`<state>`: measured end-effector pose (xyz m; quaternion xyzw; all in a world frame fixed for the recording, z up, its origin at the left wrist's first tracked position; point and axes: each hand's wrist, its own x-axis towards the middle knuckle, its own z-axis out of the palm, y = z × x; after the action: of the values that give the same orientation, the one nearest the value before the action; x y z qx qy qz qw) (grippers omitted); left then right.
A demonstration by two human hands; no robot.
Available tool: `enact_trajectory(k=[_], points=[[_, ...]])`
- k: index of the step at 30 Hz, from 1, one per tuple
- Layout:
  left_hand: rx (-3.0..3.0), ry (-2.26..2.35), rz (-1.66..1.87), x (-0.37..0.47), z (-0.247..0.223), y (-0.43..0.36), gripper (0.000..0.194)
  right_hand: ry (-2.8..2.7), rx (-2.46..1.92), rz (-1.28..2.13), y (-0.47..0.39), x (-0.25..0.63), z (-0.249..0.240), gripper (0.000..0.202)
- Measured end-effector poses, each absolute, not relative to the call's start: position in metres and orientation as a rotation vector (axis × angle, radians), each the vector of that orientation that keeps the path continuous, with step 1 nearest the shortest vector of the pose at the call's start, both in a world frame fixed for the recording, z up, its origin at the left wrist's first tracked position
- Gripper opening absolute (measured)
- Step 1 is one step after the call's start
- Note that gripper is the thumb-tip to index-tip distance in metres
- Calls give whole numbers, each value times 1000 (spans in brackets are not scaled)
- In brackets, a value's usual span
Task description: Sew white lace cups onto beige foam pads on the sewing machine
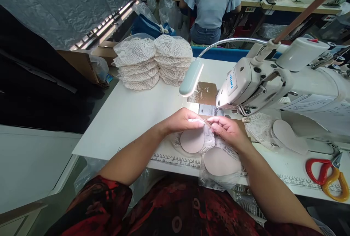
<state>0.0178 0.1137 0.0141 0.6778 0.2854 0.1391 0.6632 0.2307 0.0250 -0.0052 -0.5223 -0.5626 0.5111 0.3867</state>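
Both hands meet just in front of the sewing machine (246,82), pinching the edge of a white lace bra piece. My left hand (184,121) is closed on the lace, thumb on top. Close beside it, my right hand (228,128) grips the same edge between thumb and fingers. Below the fingers hangs a smooth pale bra cup (192,141) bordered by lace. A second bra cup (222,161) lies to its right, draped over the table's front edge with sheer fabric around it. The exact spot between the fingertips is too small to make out.
Two stacks of lace cups, a left stack (138,64) and a right stack (175,61), stand at the back. A lamp (191,77) leans over the white table (109,119). Scissors (328,177) and another lace piece (259,130) lie right. A person (210,2) sits beyond.
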Motion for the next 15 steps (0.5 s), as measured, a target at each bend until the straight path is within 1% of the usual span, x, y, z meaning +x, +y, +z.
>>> enact_trajectory(k=[5, 12, 15], points=[[1510, 632, 297, 19, 10, 114, 25, -1487, -1328, 1327, 25, 226, -1, 29], [1562, 614, 285, 22, 7, 113, 28, -1594, -1396, 1103, 25, 219, 0, 20], [1562, 626, 277, 22, 8, 112, 30, -1583, -1388, 1110, 25, 219, -2, 20]])
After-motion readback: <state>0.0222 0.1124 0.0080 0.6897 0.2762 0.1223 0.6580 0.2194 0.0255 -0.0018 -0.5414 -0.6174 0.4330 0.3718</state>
